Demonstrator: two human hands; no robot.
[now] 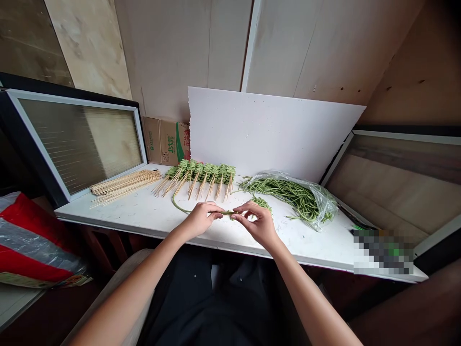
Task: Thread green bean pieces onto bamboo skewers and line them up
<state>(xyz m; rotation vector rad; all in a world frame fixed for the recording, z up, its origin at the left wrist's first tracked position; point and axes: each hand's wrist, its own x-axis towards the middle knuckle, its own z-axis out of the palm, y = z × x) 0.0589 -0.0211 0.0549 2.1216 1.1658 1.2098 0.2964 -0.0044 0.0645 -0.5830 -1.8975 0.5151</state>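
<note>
Just above the table's front edge, my left hand (202, 219) and my right hand (257, 224) meet, fingertips pinched on one long green bean (180, 206). Its loose end curves away on the tabletop to the left. A thin pale line runs along the bean between the fingers; I cannot tell whether it is a skewer. Behind my right hand lies a small green bunch of folded beans (262, 203), partly hidden. Farther back, several finished bean skewers (207, 172) are stacked in a row, sticks pointing toward me.
Bare bamboo skewers (126, 185) lie at the left of the white table (144, 211). To the right, long beans spill from a clear plastic bag (320, 202). A white board (273, 132) and a cardboard box (163, 142) stand behind. Framed panes flank both sides.
</note>
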